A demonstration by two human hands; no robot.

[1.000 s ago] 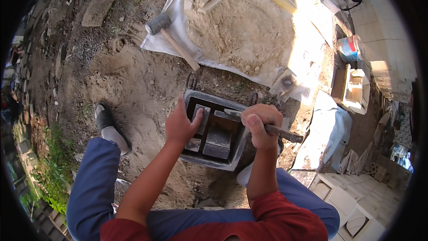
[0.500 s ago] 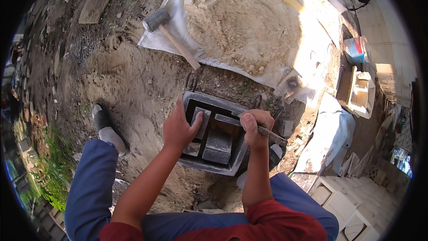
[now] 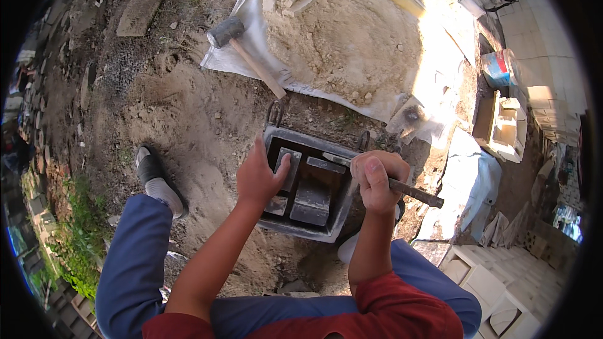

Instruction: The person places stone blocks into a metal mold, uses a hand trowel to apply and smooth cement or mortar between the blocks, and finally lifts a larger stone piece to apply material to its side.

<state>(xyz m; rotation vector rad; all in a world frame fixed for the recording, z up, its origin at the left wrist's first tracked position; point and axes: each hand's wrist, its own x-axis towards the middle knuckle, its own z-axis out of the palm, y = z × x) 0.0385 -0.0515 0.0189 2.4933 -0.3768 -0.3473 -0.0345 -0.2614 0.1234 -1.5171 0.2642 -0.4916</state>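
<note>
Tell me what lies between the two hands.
In the head view, the dark open box with its blocks lies between the left hand and right hand, plus the held tool's tip.

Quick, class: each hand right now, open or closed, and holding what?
Left hand: open, at the mold's left edge.
Right hand: closed around the tool.
</note>
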